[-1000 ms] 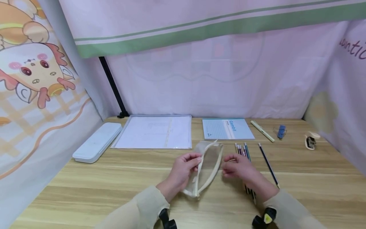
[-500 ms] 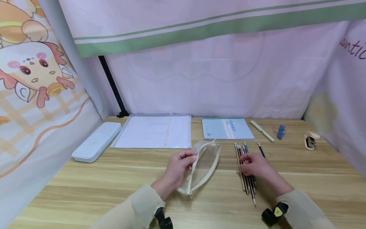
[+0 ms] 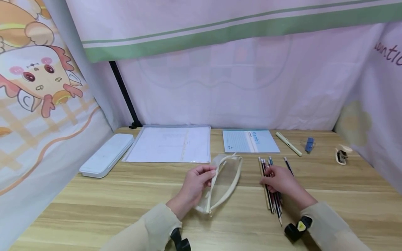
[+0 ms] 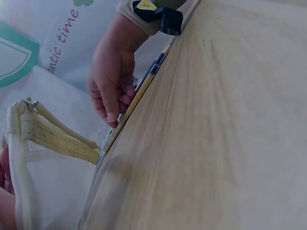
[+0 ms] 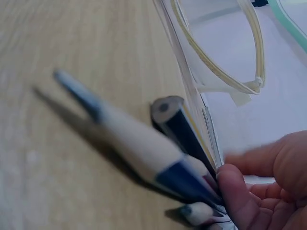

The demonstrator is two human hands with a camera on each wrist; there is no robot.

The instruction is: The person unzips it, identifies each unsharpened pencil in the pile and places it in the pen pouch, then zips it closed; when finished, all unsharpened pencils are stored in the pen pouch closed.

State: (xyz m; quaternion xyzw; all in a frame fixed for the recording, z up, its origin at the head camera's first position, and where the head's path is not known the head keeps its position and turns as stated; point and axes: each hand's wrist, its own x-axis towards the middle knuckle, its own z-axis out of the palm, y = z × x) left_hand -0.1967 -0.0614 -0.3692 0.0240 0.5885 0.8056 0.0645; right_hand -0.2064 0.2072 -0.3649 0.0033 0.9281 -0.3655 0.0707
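Head view: at frame centre the left hand (image 3: 196,181) pinches the pouch's (image 3: 224,181) zip edge; right of it the right hand (image 3: 279,179) curls over the pencils (image 3: 271,198), bare table (image 3: 94,209) at lower left. Left wrist view: pouch (image 4: 29,158) at lower left, right hand (image 4: 112,79) above, fingers on pencils (image 4: 139,96). Right wrist view: fingers (image 5: 249,201) clamp pencils (image 5: 144,143) at lower right.

over the last second we took our right hand (image 3: 279,179) off the mesh pouch (image 3: 224,181) and moved it right onto the bundle of pencils (image 3: 271,188), where its fingers curled round them. the pouch slid slightly back and left under our left hand (image 3: 196,184), and the lone dark pencil (image 3: 287,164) ended up half hidden behind the right hand.
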